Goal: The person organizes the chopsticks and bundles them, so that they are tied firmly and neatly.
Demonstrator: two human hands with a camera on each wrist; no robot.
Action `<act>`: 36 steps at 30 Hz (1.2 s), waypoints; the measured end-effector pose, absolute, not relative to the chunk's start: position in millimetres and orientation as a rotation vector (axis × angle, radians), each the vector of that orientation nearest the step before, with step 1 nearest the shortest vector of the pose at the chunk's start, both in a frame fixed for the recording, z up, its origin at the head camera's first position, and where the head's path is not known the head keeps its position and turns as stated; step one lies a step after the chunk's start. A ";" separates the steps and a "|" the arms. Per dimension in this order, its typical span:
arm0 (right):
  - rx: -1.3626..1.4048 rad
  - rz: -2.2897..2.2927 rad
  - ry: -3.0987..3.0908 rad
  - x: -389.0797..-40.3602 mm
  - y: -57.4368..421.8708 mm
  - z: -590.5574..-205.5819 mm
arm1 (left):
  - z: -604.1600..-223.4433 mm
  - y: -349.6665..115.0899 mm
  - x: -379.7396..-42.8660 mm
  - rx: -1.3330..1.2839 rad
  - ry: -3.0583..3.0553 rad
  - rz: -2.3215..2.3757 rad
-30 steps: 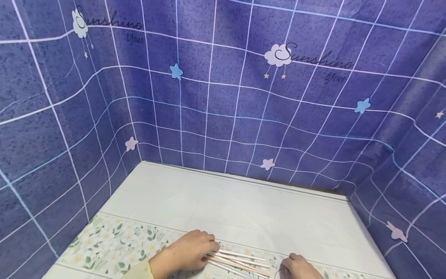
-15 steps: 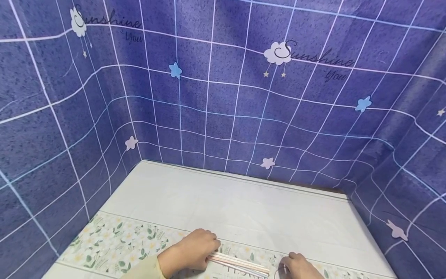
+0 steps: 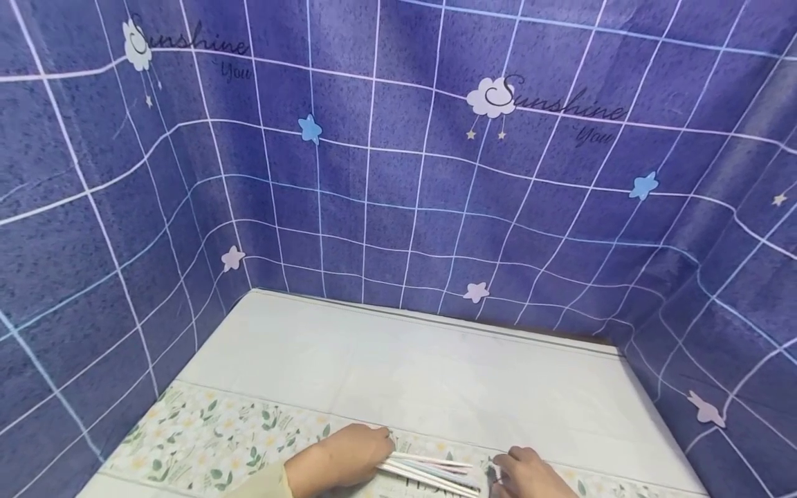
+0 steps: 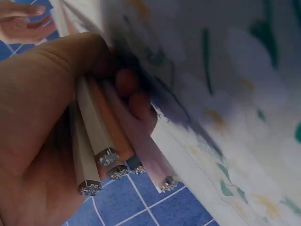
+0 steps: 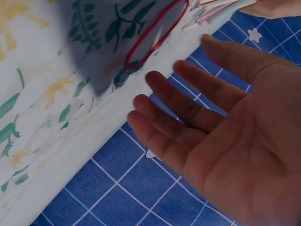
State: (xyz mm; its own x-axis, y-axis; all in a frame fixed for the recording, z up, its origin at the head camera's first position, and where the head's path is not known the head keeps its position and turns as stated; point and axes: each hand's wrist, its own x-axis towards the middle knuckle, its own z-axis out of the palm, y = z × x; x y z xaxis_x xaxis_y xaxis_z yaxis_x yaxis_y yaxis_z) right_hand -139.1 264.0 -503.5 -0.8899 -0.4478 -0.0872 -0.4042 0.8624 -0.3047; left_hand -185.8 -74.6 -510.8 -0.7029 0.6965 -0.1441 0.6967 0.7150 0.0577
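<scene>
My left hand (image 3: 345,456) grips a bundle of several slim pencils (image 3: 429,472) in pale colours, low over the table in the head view. Their far ends fan out a little toward the right. Up close in the left wrist view, the pencils (image 4: 146,141) end in sparkly silvery tops, and the thumb and fingers wrap round them. My right hand (image 3: 529,474) is just right of the pencil ends. In the right wrist view its fingers are relaxed, slightly bent, and hold nothing. A thin red loop (image 5: 132,68) lies beyond those fingertips, on the floral cloth.
A white table (image 3: 436,366) with a floral-printed strip (image 3: 205,436) lies under the hands. Blue-purple grid-patterned curtains (image 3: 386,173) with stars and clouds hang behind it and at both sides.
The pencils drew together from a wider fan, then shifted and spread slightly again. My left hand has turned and moved slightly right with them. My right hand has barely moved.
</scene>
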 end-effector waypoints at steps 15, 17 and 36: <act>-0.951 -0.469 2.916 -134.6 238.9 -494.4 | -487.5 -85.8 -180.5 1.577 2.845 -0.046; -0.896 -0.521 2.900 -133.6 234.0 -491.5 | -480.3 -85.2 -178.6 1.563 2.836 0.001; -0.885 -1.039 2.872 -122.6 218.4 -482.2 | -459.9 -87.1 -176.5 1.538 2.815 0.238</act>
State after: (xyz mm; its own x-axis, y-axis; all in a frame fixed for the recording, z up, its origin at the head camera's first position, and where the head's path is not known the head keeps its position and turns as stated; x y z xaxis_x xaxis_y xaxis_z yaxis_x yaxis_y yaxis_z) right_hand -122.6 218.4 -482.2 -0.8443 -0.4901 0.2166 -0.5153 0.6318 -0.5791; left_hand -176.5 -87.1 -459.9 -0.5407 0.8301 0.1360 0.8412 0.5326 0.0936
